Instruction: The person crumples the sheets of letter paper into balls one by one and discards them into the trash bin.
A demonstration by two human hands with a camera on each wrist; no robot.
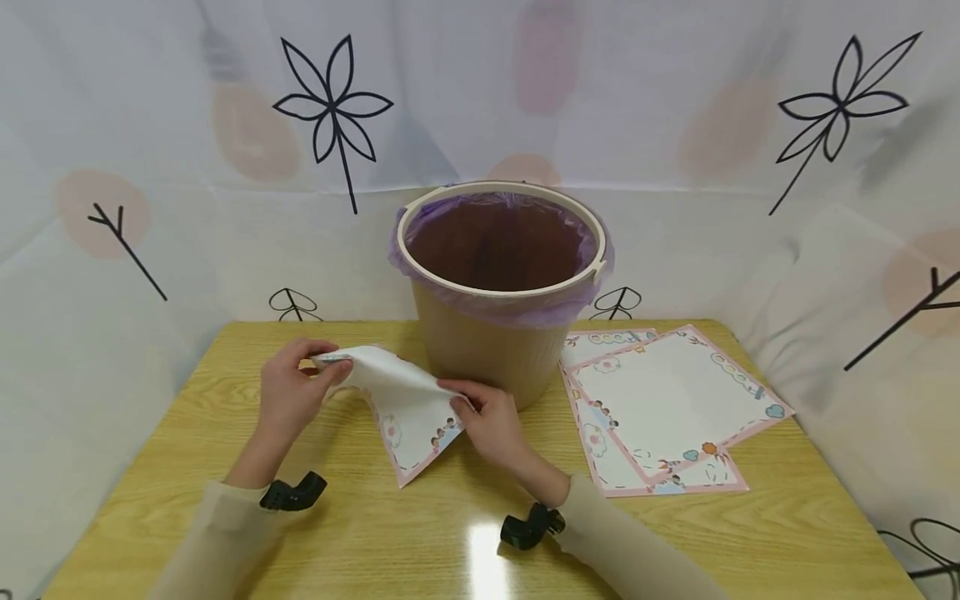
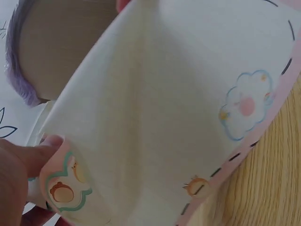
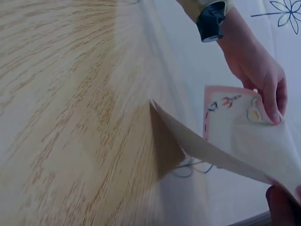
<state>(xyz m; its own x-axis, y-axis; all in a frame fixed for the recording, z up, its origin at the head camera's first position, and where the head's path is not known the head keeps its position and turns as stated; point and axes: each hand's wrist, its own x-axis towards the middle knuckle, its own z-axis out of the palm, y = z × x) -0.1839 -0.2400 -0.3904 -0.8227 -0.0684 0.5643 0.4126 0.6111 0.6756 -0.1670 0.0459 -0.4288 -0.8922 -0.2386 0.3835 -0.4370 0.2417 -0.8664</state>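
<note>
So the whole setup sits on a yellowish wood-grain table (image 1: pixel 375 550), with a bright patch of glare (image 1: pixel 487 562) at the near edge and white hangings printed with black line flowers and pinkish blobs (image 1: pixel 660 125) behind it and down both sides. At the far edge there's a round beige plastic bin (image 1: pixel 487 354) with a purple plastic liner (image 1: pixel 510 310) folded over its rim. Two white paper sheets with pink cartoon borders (image 1: pixel 675 400) lie overlapping to its right. A similar white, pink-bordered sheet (image 1: pixel 416 408) is up in front of the bin, bent, with the left hand (image 1: pixel 292 387) pinching one end and the right hand (image 1: pixel 491 425) pinching its other side.
</note>
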